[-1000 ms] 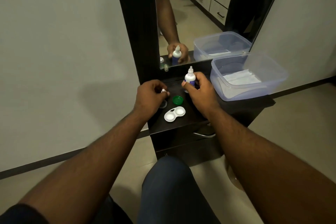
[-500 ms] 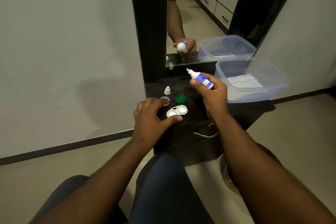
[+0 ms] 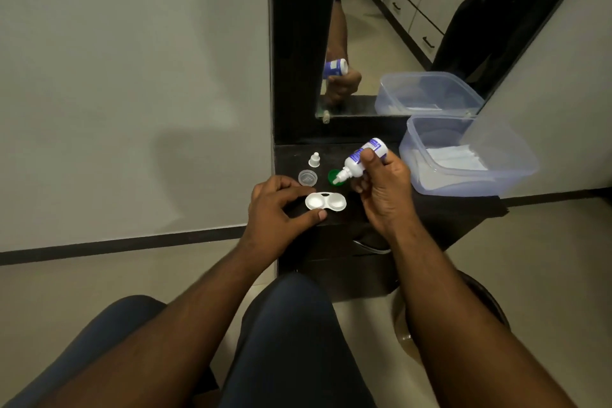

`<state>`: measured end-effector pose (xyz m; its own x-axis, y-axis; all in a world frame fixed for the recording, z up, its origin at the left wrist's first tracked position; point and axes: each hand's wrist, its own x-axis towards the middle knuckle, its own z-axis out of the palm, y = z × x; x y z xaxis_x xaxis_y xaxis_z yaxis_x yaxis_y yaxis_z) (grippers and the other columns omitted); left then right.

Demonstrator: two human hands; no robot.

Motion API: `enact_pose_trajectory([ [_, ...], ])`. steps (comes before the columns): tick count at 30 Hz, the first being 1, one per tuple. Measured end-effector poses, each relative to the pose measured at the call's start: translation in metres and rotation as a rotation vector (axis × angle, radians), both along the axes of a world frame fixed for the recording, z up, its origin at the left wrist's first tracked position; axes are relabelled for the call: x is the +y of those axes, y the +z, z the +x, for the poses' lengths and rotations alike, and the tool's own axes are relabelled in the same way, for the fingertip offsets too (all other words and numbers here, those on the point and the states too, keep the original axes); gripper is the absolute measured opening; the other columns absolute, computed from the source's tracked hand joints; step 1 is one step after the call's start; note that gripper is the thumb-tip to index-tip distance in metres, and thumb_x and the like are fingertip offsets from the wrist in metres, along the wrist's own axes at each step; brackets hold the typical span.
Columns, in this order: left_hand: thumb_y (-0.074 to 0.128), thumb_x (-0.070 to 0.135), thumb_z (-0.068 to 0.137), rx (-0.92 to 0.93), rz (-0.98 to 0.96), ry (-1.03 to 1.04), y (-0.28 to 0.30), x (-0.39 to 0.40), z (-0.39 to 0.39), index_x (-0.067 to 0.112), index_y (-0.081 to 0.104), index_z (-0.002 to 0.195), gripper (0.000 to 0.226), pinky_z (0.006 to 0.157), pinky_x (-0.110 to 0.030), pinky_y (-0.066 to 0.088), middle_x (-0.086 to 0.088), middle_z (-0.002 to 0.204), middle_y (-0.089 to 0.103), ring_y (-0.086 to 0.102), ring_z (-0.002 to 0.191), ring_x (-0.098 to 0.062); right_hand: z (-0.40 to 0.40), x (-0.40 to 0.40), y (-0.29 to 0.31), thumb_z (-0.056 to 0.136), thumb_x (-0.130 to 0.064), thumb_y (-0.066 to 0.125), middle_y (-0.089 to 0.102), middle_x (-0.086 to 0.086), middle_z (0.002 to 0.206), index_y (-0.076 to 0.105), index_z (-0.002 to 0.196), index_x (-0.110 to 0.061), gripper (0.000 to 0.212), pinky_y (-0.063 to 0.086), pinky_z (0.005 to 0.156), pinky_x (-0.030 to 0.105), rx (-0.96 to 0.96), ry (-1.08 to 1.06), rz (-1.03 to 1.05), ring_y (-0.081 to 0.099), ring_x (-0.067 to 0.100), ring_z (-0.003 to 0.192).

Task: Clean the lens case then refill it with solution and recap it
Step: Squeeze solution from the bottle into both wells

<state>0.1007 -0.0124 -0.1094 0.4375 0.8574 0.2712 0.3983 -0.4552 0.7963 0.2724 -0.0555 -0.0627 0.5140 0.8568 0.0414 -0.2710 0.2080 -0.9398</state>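
A white two-well lens case (image 3: 326, 202) lies uncapped on the dark dresser top (image 3: 430, 205). My left hand (image 3: 280, 207) grips the case's left end between thumb and fingers. My right hand (image 3: 384, 190) holds a small white solution bottle (image 3: 362, 159) with a blue label, tilted nozzle-down to the left, its tip above and behind the case's right well. Behind the case lie a green cap (image 3: 333, 176), a clear cap (image 3: 307, 177) and the bottle's small white cap (image 3: 314, 160).
A clear plastic tub (image 3: 470, 156) with white tissues stands at the right on the dresser. A mirror (image 3: 381, 26) in a dark frame rises behind. My knees are below the front edge, and a round stool (image 3: 483, 305) stands at lower right.
My left hand set the bottle's white cap down and moved onto the lens case. My right hand tipped the bottle from upright to nozzle-down, toward the case.
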Motion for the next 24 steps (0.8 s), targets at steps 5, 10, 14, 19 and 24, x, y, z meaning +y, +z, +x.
enact_pose_trajectory([
  [5,0.079,0.041,0.072,-0.061,0.009,0.011,-0.005,-0.003,-0.001,0.032,0.07,0.11,0.04,0.085,-0.012,0.031,0.021,0.104,0.049,0.038,0.107,-0.004,-0.009,0.003,0.002,0.067,-0.028,0.073,0.065,0.003,0.077,0.057,0.083,-0.016,0.025,0.05,0.058,0.024,-0.09,0.021,-0.067,0.064,0.012,0.07],
  [10,0.077,0.048,0.07,-0.102,0.014,0.029,-0.01,-0.005,0.003,0.033,0.07,0.108,0.041,0.088,-0.019,0.036,0.022,0.105,0.049,0.038,0.108,-0.002,-0.005,0.003,-0.004,0.069,-0.016,0.077,0.062,0.006,0.074,0.055,0.079,-0.013,0.025,0.052,0.063,0.027,-0.115,0.059,-0.059,0.064,0.018,0.072],
  [14,0.067,0.061,0.066,-0.112,-0.002,0.05,-0.012,-0.006,0.005,0.037,0.068,0.106,0.047,0.093,-0.035,0.043,0.022,0.107,0.049,0.039,0.11,-0.004,-0.004,0.004,-0.006,0.061,-0.025,0.079,0.059,0.008,0.074,0.055,0.077,-0.011,0.033,0.054,0.072,0.035,-0.173,0.079,-0.082,0.061,0.025,0.077],
  [19,0.067,0.062,0.067,-0.121,0.0,0.055,-0.014,-0.005,0.005,0.036,0.068,0.106,0.047,0.093,-0.043,0.044,0.019,0.109,0.05,0.039,0.109,-0.004,-0.007,0.004,-0.005,0.058,-0.027,0.079,0.06,0.01,0.077,0.056,0.078,-0.011,0.034,0.056,0.075,0.034,-0.181,0.106,-0.087,0.062,0.027,0.081],
  [24,0.066,0.063,0.066,-0.113,-0.007,0.063,-0.015,-0.005,0.006,0.036,0.068,0.105,0.047,0.093,-0.047,0.044,0.021,0.108,0.048,0.04,0.11,-0.005,-0.006,0.004,-0.004,0.061,-0.024,0.078,0.058,0.008,0.073,0.054,0.075,-0.012,0.03,0.055,0.067,0.028,-0.204,0.126,-0.078,0.061,0.025,0.076],
])
